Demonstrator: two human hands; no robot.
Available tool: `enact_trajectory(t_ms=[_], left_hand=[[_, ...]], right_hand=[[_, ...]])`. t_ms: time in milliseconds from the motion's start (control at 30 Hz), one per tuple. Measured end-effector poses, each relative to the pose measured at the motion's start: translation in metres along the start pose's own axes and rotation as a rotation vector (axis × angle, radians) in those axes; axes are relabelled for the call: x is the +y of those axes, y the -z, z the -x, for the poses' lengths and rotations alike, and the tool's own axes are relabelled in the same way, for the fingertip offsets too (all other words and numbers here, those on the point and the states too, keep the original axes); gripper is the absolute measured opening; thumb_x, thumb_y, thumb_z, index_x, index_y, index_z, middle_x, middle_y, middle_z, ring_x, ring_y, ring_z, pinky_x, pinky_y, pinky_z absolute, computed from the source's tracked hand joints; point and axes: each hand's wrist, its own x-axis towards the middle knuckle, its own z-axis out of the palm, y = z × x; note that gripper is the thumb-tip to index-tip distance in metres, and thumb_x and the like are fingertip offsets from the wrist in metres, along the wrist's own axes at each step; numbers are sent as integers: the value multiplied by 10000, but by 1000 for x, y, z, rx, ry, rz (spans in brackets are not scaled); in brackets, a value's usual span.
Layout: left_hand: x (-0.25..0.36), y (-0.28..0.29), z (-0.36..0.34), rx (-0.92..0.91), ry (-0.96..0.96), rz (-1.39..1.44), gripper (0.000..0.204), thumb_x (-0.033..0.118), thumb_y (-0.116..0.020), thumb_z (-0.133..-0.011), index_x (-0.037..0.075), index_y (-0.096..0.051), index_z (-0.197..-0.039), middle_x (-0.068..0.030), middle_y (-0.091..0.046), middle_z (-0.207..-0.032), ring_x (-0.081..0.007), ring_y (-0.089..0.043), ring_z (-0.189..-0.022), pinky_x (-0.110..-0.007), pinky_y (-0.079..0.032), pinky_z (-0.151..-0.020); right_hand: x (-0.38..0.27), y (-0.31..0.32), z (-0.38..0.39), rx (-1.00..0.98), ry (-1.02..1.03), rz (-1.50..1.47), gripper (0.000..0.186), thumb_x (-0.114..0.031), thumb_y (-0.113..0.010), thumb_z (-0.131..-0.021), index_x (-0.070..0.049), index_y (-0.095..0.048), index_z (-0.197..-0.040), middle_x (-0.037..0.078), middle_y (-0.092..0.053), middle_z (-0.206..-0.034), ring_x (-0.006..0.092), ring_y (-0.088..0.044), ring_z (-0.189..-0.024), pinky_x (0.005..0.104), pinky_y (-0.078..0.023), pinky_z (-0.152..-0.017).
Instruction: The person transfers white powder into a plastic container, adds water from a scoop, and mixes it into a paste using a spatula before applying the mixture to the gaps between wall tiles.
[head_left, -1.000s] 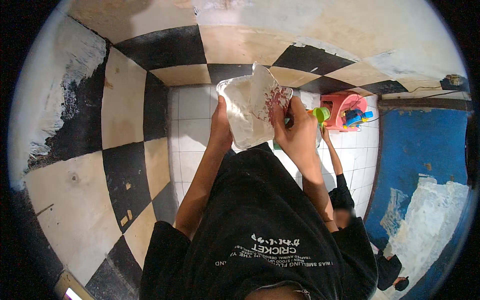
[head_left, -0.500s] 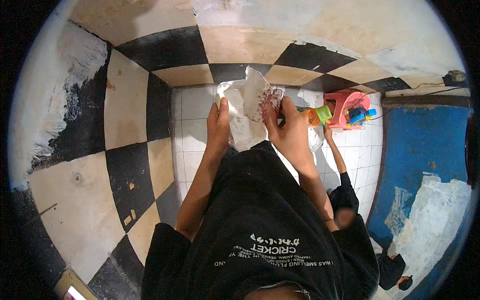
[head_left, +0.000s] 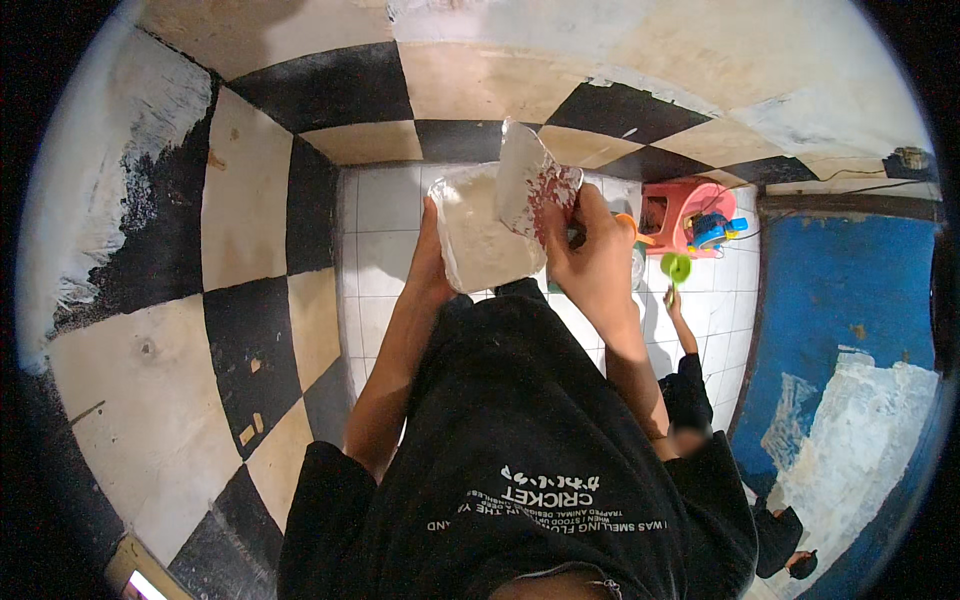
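I hold a white plastic bag (head_left: 490, 230) with red print in front of my chest, over a white tiled floor. My left hand (head_left: 432, 262) grips its left edge from behind. My right hand (head_left: 590, 250) pinches the bag's right side, where the printed flap (head_left: 528, 180) stands up. The bag's mouth is spread between both hands. Its contents are hidden.
A second person (head_left: 690, 390) in a black top crouches at my right, holding a green object (head_left: 677, 267). A pink plastic toy stand (head_left: 680, 215) sits on the tiles behind. A black-and-cream chequered wall (head_left: 250, 250) runs left and ahead, a blue wall (head_left: 840, 300) right.
The bag has been pulled wider between my hands and its printed flap now stands upright. The other person's green object has moved lower.
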Motion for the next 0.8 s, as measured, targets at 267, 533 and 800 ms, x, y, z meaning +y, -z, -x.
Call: enact_trajectory(t_ms=[267, 533, 800], left_hand=[[-1, -20, 3, 23, -163, -78, 829, 706, -197, -931, 86, -269, -1478, -174, -418, -1428, -318, -468, -1277, -453, -422, -1046], [9, -17, 3, 59, -478, -498, 720, 573, -171, -1003, 3, -355, -1402, -189, -531, -1285, -290, -561, -1163, -408, -474, -980], [26, -17, 9, 55, -97, -107, 768, 625, -159, -977, 24, -363, -1412, -170, -499, -1355, -291, -539, -1211, -422, -471, -1004]], right_hand=[[-7, 8, 1, 54, 17, -46, 167, -39, -648, -838, 12, -489, -834, 210, -643, -690, 346, -655, -564, 366, -509, -485], [-14, 8, -1, 73, 51, -49, 161, -34, -655, -827, 16, -506, -861, 193, -647, -694, 314, -662, -565, 354, -516, -504], [-7, -4, 0, 6, 12, -101, 147, -44, -640, -843, 18, -507, -855, 208, -651, -696, 327, -668, -576, 362, -515, -508]])
